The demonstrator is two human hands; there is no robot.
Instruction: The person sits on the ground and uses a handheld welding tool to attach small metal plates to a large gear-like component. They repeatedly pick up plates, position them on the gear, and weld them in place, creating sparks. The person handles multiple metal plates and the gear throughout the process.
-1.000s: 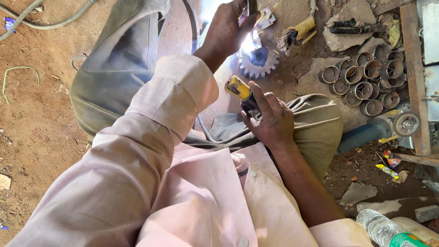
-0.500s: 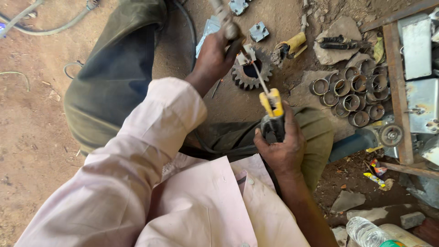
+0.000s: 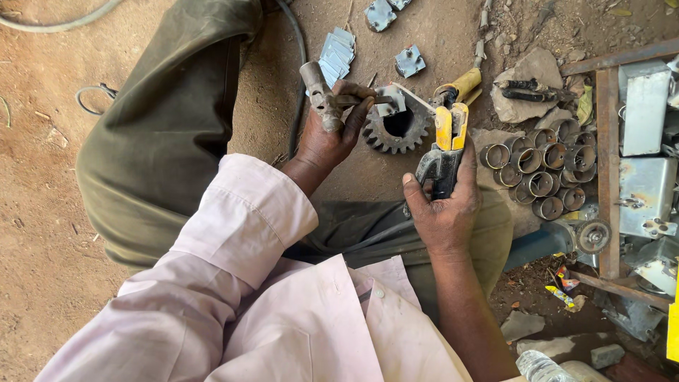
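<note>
Left hand (image 3: 329, 134): holds the rusty metal part (image 3: 320, 105), now lowered beside the gear (image 3: 397, 127).
Right hand (image 3: 445, 205): grips the electrode holder (image 3: 445, 148), rod tip brought against the small bracket (image 3: 391, 99).

Plastic bottle (image 3: 541, 366) cut off at bottom edge; left hand (image 3: 331, 134) hides rusty part's (image 3: 317, 94) lower end.

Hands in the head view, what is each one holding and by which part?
The right hand grips a yellow-and-black electrode holder by its dark handle. The left hand wraps around a short grey metal piece near its lower end.
</note>
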